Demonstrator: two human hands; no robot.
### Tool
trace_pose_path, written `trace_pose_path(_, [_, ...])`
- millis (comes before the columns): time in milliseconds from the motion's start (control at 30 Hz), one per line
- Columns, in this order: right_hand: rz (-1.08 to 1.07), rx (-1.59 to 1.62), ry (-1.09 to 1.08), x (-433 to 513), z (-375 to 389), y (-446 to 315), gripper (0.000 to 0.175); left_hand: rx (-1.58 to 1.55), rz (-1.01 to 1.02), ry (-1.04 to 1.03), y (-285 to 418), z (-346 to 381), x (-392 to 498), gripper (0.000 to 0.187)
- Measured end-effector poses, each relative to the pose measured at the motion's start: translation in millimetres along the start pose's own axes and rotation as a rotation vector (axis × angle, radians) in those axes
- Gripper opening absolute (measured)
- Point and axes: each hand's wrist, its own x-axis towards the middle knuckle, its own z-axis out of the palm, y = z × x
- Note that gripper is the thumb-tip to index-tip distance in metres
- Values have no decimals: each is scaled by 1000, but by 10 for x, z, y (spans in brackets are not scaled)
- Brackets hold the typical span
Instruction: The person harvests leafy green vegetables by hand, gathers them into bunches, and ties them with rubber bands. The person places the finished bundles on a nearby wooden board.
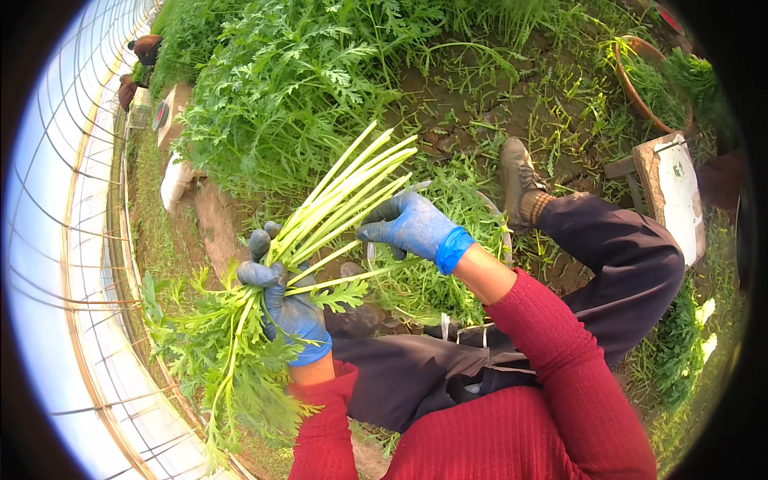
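Observation:
My left hand (288,300), in a blue glove stained dark at the fingers, grips a bunch of leafy green stalks (336,198). Their pale cut ends fan out up and to the right, while the feathery leaves (240,354) hang down past my wrist. My right hand (414,228), gloved alike, is at the right side of the bunch, its thumb and fingers closed around a stalk (327,262). Part of that stalk is hidden by the fingers. Beneath my right hand, a round container (509,240) with a pale rim holds loose greens (462,198).
Dense leafy plants (300,78) grow ahead. At right are a brown-rimmed tub (630,90) of greens, a small stool (678,192) and a bundle of greens (678,360). A cardboard box (174,117) and a white sack (175,183) stand left. Two people (146,48) are farther off, beside the greenhouse wall (78,198).

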Motion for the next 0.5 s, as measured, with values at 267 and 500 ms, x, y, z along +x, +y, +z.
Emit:
trace_pose_path(267, [64,21,-126,78,14,77,36,93,12,-5,53,42,-47,20])
trace_pose_path(500, [93,-777,178,123,-334,330,46,-227,-67,222,192,-117,42,21])
